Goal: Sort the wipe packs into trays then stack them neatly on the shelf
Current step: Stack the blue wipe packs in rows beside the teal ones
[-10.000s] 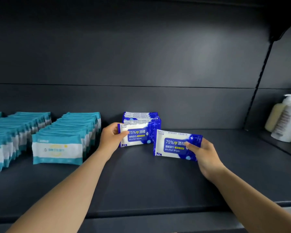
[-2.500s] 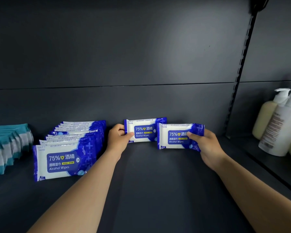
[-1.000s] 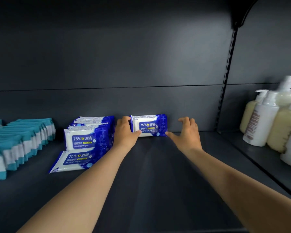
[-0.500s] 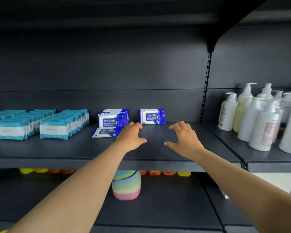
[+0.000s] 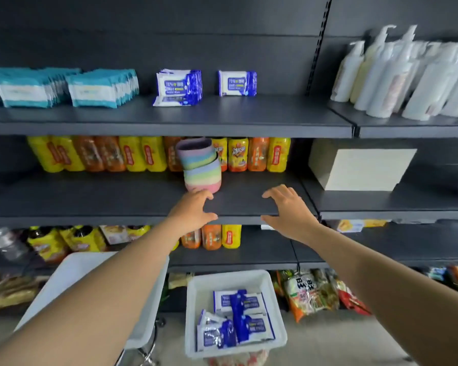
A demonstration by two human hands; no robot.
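Dark grey shelving (image 5: 222, 122) fills my view, several levels of it, and both my arms reach out in front of the middle level. My left hand (image 5: 193, 211) and my right hand (image 5: 288, 210) hover side by side with fingers loosely spread, holding nothing, just in front of a stack of pastel striped cups (image 5: 200, 165) that stands on that middle shelf. Well above my hands, on the top shelf, blue alcohol wipe packs stand in a short row (image 5: 179, 87), the nearest one tipped flat, and just right of it stand more blue packs (image 5: 237, 83), upright against the back; how many, I cannot tell. Farther left on the same shelf stand rows of teal wipe packs (image 5: 101, 88). To the right of that shelf, white and cream pump bottles (image 5: 397, 72) crowd the next bay. Behind the cups runs a line of yellow and orange drink bottles (image 5: 238, 154), and a pale box (image 5: 360, 167) sits in the right bay. Down near me, below my arms, a white tray (image 5: 193, 313) holds several more blue wipe packs (image 5: 238, 318) lying loose, partly overlapping. Left of it, mostly hidden by my left forearm, is a second white tray (image 5: 72, 270); I cannot tell what is in it.
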